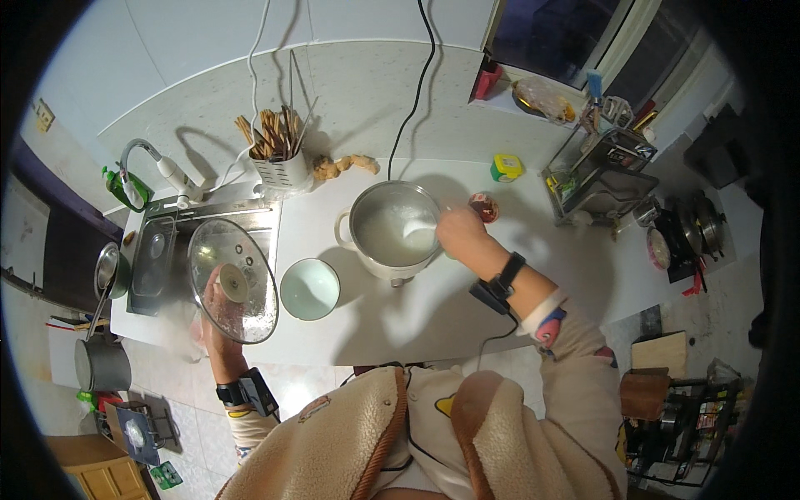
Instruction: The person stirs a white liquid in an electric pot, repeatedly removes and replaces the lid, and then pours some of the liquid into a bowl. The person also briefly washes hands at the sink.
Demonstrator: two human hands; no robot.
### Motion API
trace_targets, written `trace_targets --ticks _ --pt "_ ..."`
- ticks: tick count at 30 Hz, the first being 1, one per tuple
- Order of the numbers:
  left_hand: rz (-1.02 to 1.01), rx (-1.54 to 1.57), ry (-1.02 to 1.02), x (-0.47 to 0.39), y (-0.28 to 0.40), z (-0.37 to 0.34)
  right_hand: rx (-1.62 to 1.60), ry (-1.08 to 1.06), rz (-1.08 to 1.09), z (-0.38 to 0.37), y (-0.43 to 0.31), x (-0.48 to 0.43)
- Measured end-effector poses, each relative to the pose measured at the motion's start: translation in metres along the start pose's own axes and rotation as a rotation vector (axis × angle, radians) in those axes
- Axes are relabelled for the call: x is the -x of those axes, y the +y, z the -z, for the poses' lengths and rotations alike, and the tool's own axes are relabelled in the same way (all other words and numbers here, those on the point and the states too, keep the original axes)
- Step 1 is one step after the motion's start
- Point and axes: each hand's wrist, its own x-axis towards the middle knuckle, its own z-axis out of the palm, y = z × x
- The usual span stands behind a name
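Observation:
In my left hand (220, 309) is a glass pot lid (259, 294), held by its knob and tilted, its glass wet, over the front of the sink. My right hand (462, 234) grips a white spoon or ladle (419, 228), whose head is inside the white electric pot (390, 272) at the pot's right rim. Whitish, cloudy liquid (384, 234) lies in the pot. Between lid and pot stands a pale green bowl (310, 289) with nothing seen in it. Just behind my right hand is a small open container of red-brown contents (484, 207). Another small object is mostly hidden beneath that hand.
A steel sink (265, 215) with a faucet (178, 178) is at left. Along the wall stand a chopstick holder (281, 175), ginger root (344, 165) and a yellow-green tub (506, 167). A metal rack (600, 178) stands right. A black cord (409, 115) runs down behind the pot.

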Motion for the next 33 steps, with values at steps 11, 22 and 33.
trace_targets --ticks 11,22,33 --pt "0.022 -0.004 -0.084 -0.006 -0.001 0.0 -0.277 0.085 -0.151 0.033 0.008 0.033" --pt "0.022 -0.045 -0.067 0.004 0.003 0.004 -0.232 0.39 0.017 0.002 -0.009 0.002" --pt "-0.036 0.043 -0.082 0.008 0.003 0.002 -0.061 0.257 0.035 -0.034 -0.006 -0.031"
